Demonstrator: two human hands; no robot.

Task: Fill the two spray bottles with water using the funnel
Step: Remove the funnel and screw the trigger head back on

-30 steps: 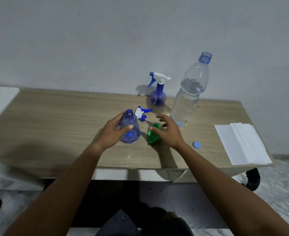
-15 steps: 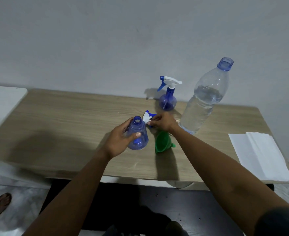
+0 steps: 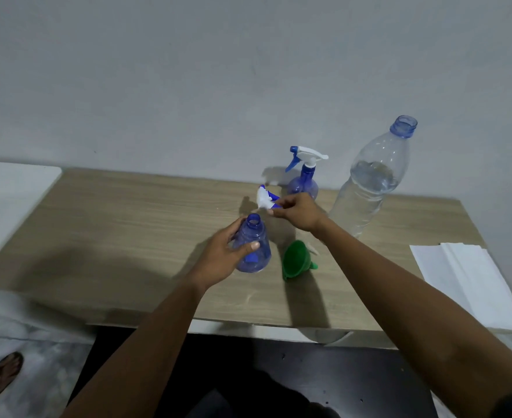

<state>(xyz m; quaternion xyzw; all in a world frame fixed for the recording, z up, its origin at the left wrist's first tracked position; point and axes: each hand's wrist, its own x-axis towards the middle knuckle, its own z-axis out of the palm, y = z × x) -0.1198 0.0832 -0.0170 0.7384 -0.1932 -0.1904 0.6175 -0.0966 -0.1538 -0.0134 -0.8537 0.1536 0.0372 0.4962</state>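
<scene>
Your left hand (image 3: 223, 251) is gripping the light, squeezable open spray bottle (image 3: 253, 247); your right hand (image 3: 298, 211) is pinching its sprayer head (image 3: 265, 200) just beyond.

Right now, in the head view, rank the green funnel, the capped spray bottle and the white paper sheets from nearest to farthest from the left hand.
From the left hand:
1. Green funnel, lying just to its right.
2. Capped spray bottle, farther back by the wall.
3. White paper sheets, at the table's far right edge.

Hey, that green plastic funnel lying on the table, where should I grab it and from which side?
Pinch the green plastic funnel by its wide rim, coming from above. It lies on its side, mouth tilted up and left, short spout pointing right, so the rim's upper edge is exposed and wider than the spout.
</scene>
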